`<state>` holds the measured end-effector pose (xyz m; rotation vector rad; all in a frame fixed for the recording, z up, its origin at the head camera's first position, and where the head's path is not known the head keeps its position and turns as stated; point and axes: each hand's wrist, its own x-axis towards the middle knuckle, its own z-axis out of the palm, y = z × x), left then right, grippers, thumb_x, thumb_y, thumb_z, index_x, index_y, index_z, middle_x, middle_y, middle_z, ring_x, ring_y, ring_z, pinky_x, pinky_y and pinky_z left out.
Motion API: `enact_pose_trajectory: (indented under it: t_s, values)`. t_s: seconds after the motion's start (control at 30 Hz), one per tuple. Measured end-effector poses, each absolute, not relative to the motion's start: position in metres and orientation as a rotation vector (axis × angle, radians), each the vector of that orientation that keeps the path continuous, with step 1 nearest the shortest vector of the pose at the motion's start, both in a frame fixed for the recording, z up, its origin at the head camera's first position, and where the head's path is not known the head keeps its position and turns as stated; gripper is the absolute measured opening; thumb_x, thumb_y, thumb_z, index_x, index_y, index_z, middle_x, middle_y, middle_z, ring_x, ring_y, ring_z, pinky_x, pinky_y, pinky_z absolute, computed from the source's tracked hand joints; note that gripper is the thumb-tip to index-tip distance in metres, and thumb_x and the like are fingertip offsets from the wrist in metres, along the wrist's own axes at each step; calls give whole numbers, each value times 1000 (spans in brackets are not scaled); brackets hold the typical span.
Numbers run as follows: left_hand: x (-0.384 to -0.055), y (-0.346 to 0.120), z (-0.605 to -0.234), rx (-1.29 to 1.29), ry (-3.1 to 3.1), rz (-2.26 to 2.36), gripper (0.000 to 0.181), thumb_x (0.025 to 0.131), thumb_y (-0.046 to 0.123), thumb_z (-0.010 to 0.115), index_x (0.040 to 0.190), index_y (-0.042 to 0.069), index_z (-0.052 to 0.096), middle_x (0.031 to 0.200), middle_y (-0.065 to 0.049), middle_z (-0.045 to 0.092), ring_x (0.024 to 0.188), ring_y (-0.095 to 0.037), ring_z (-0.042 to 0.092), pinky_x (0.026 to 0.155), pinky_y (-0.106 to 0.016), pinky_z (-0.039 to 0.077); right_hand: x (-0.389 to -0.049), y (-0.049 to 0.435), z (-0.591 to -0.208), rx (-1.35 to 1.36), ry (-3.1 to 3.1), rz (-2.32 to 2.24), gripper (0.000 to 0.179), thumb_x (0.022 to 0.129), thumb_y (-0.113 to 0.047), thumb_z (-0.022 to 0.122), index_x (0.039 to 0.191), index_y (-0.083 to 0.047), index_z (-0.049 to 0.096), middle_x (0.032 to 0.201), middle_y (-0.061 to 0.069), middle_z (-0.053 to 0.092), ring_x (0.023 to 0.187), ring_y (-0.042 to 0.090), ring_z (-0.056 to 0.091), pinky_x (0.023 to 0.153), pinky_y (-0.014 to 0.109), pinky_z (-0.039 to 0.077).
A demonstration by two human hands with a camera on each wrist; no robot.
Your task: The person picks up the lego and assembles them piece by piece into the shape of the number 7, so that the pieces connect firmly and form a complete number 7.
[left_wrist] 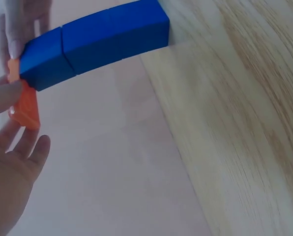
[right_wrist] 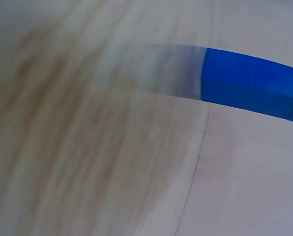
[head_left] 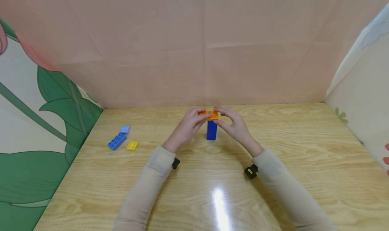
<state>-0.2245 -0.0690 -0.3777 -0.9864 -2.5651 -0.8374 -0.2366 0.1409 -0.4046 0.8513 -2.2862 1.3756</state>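
A tower of blue bricks stands upright on the table, its stacked blocks showing seams in the left wrist view. Across its top lies a flat orange building brick, which juts out past the tower on the left. My left hand pinches the jutting end, thumb on the near side and fingers beyond. At the other end, my right hand holds the orange brick between thumb and forefinger. Only the blue tower shows in the right wrist view; that hand is out of its frame.
On the table's left side lie a blue eight-stud brick, a small light-blue brick and a flat yellow brick. A pinkish cloth hangs behind the wooden table. Patterned panels flank both sides.
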Motion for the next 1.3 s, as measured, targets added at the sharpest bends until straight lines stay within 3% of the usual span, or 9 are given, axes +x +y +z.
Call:
enact_pose_trajectory:
  t_s: [0.13, 0.2, 0.43, 1.1, 1.3]
  values:
    - [-223, -70, -379, -1012, -2526, -749, 32, 96, 12, 56, 127, 16, 63, 130, -12, 58, 120, -30, 53, 100, -40, 49, -236, 140, -407, 985, -2129, 1081, 38, 77, 8, 73, 114, 5, 67, 119, 22, 66, 108, 36, 64, 99, 24, 49]
    - [-222, -71, -379, -1021, -2498, -691, 32, 95, 12, 56, 127, 15, 63, 130, -11, 59, 121, -29, 54, 102, -39, 49, -236, 140, -407, 1015, -2099, 997, 39, 74, 9, 74, 112, 5, 68, 118, 22, 66, 106, 36, 65, 97, 19, 48]
    - [-220, -73, -382, -1045, -2438, -494, 40, 91, 4, 61, 130, 16, 61, 134, -11, 58, 125, -29, 55, 106, -41, 46, -237, 145, -407, 1102, -2096, 758, 49, 69, 4, 80, 115, 5, 66, 119, 22, 65, 106, 35, 65, 86, 39, 56]
    - [-220, -74, -390, -1044, -2441, -350, 61, 85, -12, 61, 138, 17, 52, 142, -11, 51, 132, -29, 48, 110, -38, 42, -236, 145, -402, 1104, -2094, 770, 46, 68, 5, 80, 112, 5, 68, 116, 22, 67, 100, 34, 68, 81, 37, 57]
    - [-219, -74, -388, -1051, -2425, -349, 62, 83, -14, 63, 136, 16, 54, 141, -11, 51, 131, -28, 49, 109, -37, 43, -233, 143, -389, 953, -2327, 1010, 37, 77, 1, 75, 113, 4, 67, 116, 22, 67, 106, 37, 65, 88, 46, 55]
